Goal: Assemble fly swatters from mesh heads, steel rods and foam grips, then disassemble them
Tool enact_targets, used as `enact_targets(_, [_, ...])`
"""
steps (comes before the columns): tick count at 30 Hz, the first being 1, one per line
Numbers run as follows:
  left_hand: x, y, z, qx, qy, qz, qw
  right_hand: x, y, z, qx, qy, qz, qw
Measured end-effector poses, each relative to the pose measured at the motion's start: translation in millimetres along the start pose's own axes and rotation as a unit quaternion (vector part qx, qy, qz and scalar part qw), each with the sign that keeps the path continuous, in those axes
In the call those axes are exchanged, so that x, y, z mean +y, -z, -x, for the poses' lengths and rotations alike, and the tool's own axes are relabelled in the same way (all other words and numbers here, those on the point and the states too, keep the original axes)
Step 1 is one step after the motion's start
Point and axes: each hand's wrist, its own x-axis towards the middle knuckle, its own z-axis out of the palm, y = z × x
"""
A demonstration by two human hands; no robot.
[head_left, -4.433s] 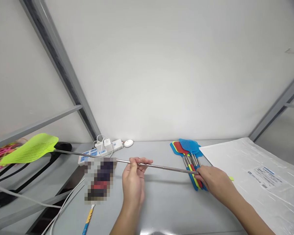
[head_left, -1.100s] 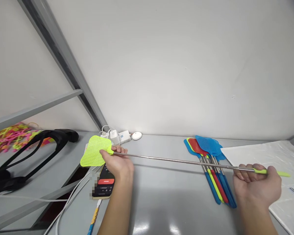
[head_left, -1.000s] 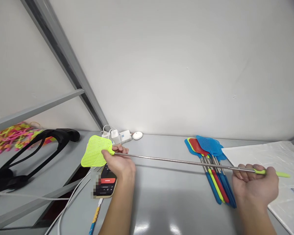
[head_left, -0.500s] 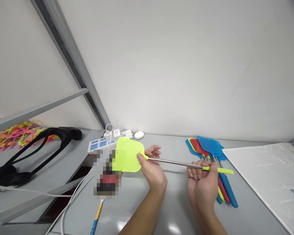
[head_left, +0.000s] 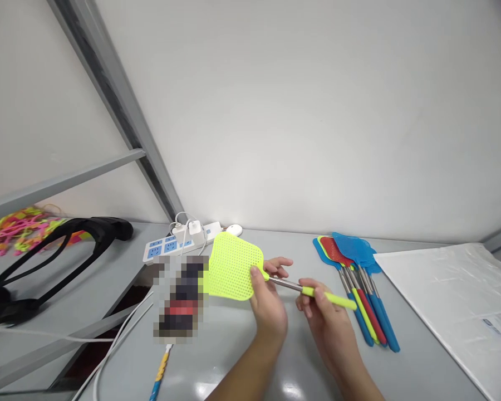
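- So the lime fly swatter (head_left: 235, 267) is up in both hands over the surface (head_left: 219, 340), mesh head to the left, stick end angling down to the right.
- Left grip (head_left: 270, 309) is pinched on it at the neck, thumb on the front of the mesh, some fingers poking out behind, kinda loose.
- Right grip (head_left: 329, 318) is closed round the top of the lime handle, thumb across it. Only a short bit of metal shaft shows between the two grips.
- Just right of the right grip: a fanned pile of swatters (head_left: 368, 309), blue, red and lime.
- Further right, a white wrapped package (head_left: 434, 295) with a label.
- Left of the left grip there's a pixelated dark thing (head_left: 186, 289), can't tell what, partly behind the mesh.
- Beyond that, a power strip (head_left: 162, 249) with white plugs.
- Way out left, a black frame (head_left: 102, 236) and a neon tangle (head_left: 25, 231).
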Motion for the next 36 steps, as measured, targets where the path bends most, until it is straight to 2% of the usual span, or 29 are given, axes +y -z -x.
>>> enact_targets(2, [-3,3,-7,-0.001,0.001,-0.023,1.0,-2,17,8,0.017,0.016,0.104,0.994])
enact_targets(4, [-7,2,-14,-0.025,0.016,-0.046,0.998,-6,33,15,0.056,0.068,0.219,0.972])
enact_targets(6, [-12,-4,-18,-0.078,0.037,-0.08,0.993,-10,46,21,0.064,0.137,0.331,0.932])
enact_targets(8, [-18,-16,-20,-0.163,0.062,-0.117,0.978,-13,60,24,0.043,0.174,0.42,0.89])
enact_targets(10, [-24,-32,-17,-0.258,0.083,-0.151,0.951,-16,73,25,0.063,0.169,0.471,0.864])
enact_targets(12, [-31,-48,-10,-0.339,0.094,-0.184,0.918,-20,87,23,0.128,0.15,0.493,0.847])
enact_targets(15, [-44,-63,4,-0.405,0.086,-0.233,0.88,-29,106,16,0.22,0.112,0.533,0.809])
enact_targets(18, [-60,-64,13,-0.41,0.061,-0.285,0.865,-36,119,4,0.272,0.061,0.573,0.771])
enact_targets(20, [-70,-59,13,-0.401,0.042,-0.315,0.86,-36,124,-4,0.272,0.039,0.606,0.747])
enact_targets(23, [-77,-50,11,-0.405,0.017,-0.342,0.848,-30,126,-13,0.244,0.044,0.652,0.716])
enact_targets(27, [-75,-42,14,-0.437,-0.003,-0.363,0.823,-24,124,-20,0.231,0.047,0.679,0.695])
enact_targets(29, [-73,-40,17,-0.45,-0.01,-0.372,0.812,-25,122,-25,0.232,0.022,0.695,0.68])
enact_targets(33, [-72,-36,20,-0.466,-0.012,-0.389,0.795,-31,119,-41,0.221,-0.048,0.739,0.635])
enact_targets(36, [-64,-30,20,-0.482,-0.005,-0.395,0.782,-29,114,-52,0.212,-0.06,0.758,0.614])
